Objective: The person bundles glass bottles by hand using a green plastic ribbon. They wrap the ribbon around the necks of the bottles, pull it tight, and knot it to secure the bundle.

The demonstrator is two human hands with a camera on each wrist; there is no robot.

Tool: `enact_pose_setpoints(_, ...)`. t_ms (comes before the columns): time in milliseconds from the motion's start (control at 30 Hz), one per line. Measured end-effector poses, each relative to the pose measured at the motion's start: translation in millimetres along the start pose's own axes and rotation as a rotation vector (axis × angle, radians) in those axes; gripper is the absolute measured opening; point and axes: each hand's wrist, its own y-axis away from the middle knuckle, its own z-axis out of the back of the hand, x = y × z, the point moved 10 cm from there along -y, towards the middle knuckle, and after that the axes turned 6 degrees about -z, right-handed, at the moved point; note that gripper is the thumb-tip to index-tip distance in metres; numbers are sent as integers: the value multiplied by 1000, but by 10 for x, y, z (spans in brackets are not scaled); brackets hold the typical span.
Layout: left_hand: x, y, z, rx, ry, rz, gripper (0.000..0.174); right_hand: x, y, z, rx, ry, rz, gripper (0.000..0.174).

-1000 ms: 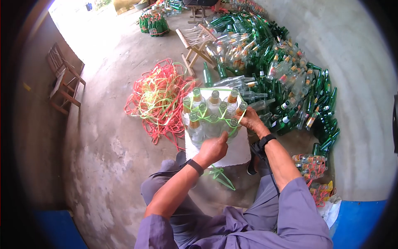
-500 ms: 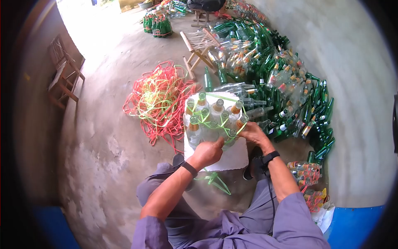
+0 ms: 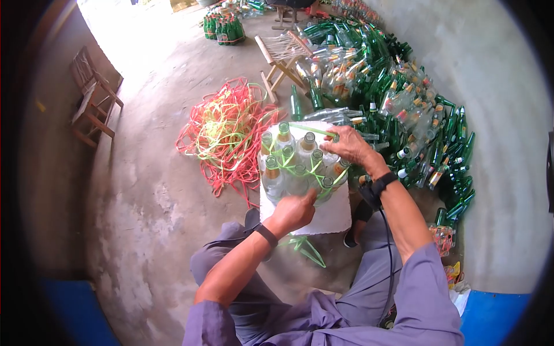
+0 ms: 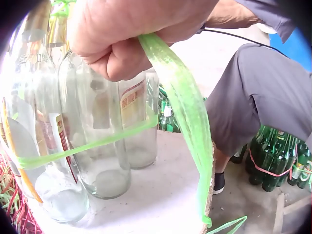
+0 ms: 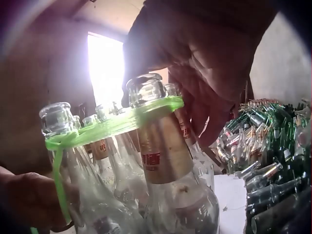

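A cluster of clear glass bottles (image 3: 277, 183) stands upright on a white board (image 3: 332, 216). Green plastic strap (image 5: 114, 125) runs around and between their necks, and a second green band (image 4: 87, 146) circles their bodies lower down. My left hand (image 3: 294, 212) is curled in a fist at the near side, gripping the strap's tail (image 4: 183, 105), which hangs past the board's edge. My right hand (image 3: 353, 147) is at the far-right bottle, fingers curled about its neck beside the strap; that bottle's mouth is mostly hidden in the head view.
A tangled heap of red and green strap (image 3: 225, 135) lies left of the board. Piled green and clear bottles (image 3: 398, 109) fill the right side along the wall. Beyond stand a folding stool (image 3: 283, 55) and a tied bundle of green bottles (image 3: 224, 30); a wooden chair (image 3: 92, 101) is at left.
My right hand has moved from the near-right bottle up and away to the far-right bottle's neck. The left hand stays at the near side, holding the strap.
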Motion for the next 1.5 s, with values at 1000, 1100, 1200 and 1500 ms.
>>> enact_pose_setpoints(1000, 59, 89, 127, -18, -61, -87, 28, -556, 486, -244, 26, -589, -376, 43)
enact_pose_setpoints(1100, 41, 94, 137, -31, -40, -106, 28, -639, 295, -349, 80, -421, -186, 38)
enact_pose_setpoints(1200, 53, 75, 99, -8, -35, -88, 29, -316, 251, -299, 14, -6, 276, 32)
enact_pose_setpoints(1500, 43, 56, 138, 18, -24, -48, 18, -491, 171, -242, 0, -193, -109, 19)
